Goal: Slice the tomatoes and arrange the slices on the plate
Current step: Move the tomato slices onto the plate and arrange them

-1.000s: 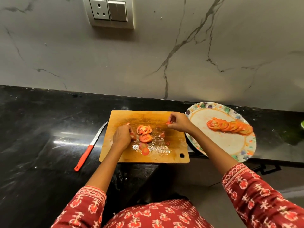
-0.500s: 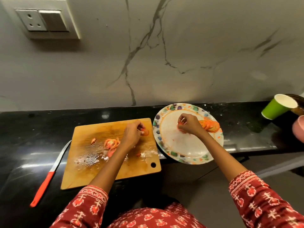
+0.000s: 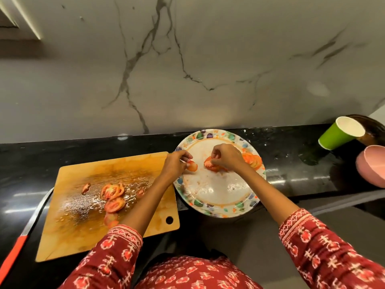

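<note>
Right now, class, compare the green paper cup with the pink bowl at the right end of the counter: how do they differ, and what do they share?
The green paper cup is tall and narrow; the pink bowl is wide and shallow. The green paper cup shows whole, with a white inside; the pink bowl is cut off by the picture's edge. The cup sits nearer the wall, the bowl nearer the person. Both appear tilted, and both rest on the black counter, right of the plate.

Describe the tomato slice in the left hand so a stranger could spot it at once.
Find the floral-rimmed plate on the black counter, right of the wooden cutting board. At its left edge, the left hand pinches one tomato slice. It hangs alone, apart from the overlapping row of slices.
</note>
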Demonstrator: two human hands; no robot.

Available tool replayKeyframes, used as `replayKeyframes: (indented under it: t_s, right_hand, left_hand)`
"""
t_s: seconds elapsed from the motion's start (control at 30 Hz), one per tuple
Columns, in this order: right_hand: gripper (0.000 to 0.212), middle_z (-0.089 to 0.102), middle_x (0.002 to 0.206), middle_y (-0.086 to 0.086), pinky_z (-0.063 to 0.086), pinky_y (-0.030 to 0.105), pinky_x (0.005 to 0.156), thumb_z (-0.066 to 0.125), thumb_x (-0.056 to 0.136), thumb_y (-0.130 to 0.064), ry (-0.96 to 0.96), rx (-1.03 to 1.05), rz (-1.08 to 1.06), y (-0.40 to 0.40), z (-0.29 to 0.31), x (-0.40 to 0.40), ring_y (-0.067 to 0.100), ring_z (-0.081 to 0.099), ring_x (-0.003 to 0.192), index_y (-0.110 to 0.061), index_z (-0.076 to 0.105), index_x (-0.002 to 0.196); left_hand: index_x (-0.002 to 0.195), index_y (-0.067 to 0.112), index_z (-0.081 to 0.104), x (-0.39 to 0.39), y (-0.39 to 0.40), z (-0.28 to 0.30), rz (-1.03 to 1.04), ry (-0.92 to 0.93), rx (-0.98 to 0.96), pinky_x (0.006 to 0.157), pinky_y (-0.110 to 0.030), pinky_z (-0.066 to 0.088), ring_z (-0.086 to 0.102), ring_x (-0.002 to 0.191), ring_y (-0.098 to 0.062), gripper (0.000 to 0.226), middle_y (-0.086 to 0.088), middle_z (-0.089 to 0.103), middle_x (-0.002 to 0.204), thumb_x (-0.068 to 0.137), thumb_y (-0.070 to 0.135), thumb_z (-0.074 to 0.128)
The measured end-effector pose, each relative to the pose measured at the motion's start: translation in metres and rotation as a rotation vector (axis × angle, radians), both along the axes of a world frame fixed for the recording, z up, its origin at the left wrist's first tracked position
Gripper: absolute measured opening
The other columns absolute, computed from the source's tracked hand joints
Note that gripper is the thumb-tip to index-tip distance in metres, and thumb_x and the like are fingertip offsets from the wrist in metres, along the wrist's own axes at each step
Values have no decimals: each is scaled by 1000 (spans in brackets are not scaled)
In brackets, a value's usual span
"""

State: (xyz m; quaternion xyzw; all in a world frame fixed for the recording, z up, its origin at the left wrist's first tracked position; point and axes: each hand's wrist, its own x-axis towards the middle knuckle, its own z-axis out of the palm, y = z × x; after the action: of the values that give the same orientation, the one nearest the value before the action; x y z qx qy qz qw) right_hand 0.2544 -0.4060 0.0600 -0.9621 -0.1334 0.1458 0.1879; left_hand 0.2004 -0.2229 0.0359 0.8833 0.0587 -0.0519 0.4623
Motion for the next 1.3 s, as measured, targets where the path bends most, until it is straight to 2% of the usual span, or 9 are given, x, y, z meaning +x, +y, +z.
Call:
replayKeyframes:
  t_s: [0.2, 0.43, 0.6, 0.9, 0.97, 1.0, 1.07, 1.1, 1.3]
  right_hand:
    - [13, 65, 84, 2, 45, 31, 64, 63, 77, -12, -28, 7, -4, -4, 0, 3, 19, 57, 78, -16, 66, 89]
    - [19, 64, 88, 1, 40, 25, 59, 66, 83, -20, -25, 68, -43, -17, 3, 9, 13, 54, 77, -16, 61, 100]
    - [20, 66, 92, 1, 34, 20, 53, 66, 84, -20, -46, 93, -48, -20, 6, 13, 13, 53, 76, -15, 60, 102]
    - [21, 66, 95, 6, 38, 21, 56, 61, 86, -13, -52, 124, -56, -21, -3, 13, 16, 56, 80, -13, 59, 107]
    - [29, 65, 102, 6, 43, 24, 63, 61, 83, -11, -52, 139, -15, -24, -3, 14, 20, 58, 90, -14, 57, 111]
    - [36, 63, 110, 5, 45, 28, 74, 63, 81, -13, -38, 131, 38, -25, -2, 14, 22, 56, 101, -15, 55, 116]
    - [54, 53, 128, 4, 37, 37, 95, 68, 79, -22, 11, 39, 173, -26, -2, 13, 23, 43, 120, -20, 46, 128]
    - [62, 49, 134, 3, 31, 39, 99, 69, 78, -28, 31, -25, 223, -26, -3, 12, 23, 38, 124, -23, 41, 133]
    - [74, 50, 132, 2, 23, 39, 100, 72, 77, -36, 15, -76, 279, -23, -12, 5, 21, 37, 125, -27, 31, 138]
  left_hand:
    - [101, -3, 64, 12, -19, -2, -72, -10, -21, 59, -4, 45, 56, 84, -14, 23, -11, 60, 92, 80, -11, 59]
    - [102, 6, 65, 23, -35, -6, -152, -52, 49, 73, -20, 48, 59, 89, -14, 21, -11, 66, 100, 82, -2, 62]
    - [105, 6, 64, 25, -38, -13, -165, -77, 78, 66, -7, 43, 57, 88, -11, 24, -12, 65, 103, 84, -3, 60]
    - [113, 5, 60, 16, -35, -24, -78, -95, 14, 71, -9, 44, 57, 93, -13, 33, -12, 62, 110, 81, 5, 67]
    - [117, 8, 57, 13, -34, -26, -108, -78, 10, 73, -11, 46, 55, 95, -11, 45, -11, 59, 115, 75, 8, 73]
    - [119, 8, 55, 11, -35, -26, -127, -76, 16, 73, -10, 47, 54, 97, -10, 51, -10, 57, 117, 73, 9, 75]
    - [123, 8, 52, 8, -38, -27, -150, -94, 43, 77, -12, 48, 55, 101, -12, 58, -9, 54, 121, 71, 11, 78]
    - [124, 8, 51, 7, -39, -27, -151, -109, 51, 81, -15, 48, 56, 104, -14, 60, -10, 53, 122, 71, 11, 78]
    - [126, 6, 50, 3, -43, -29, -147, -181, 88, 88, -24, 49, 56, 108, -21, 55, -14, 52, 123, 76, 11, 74]
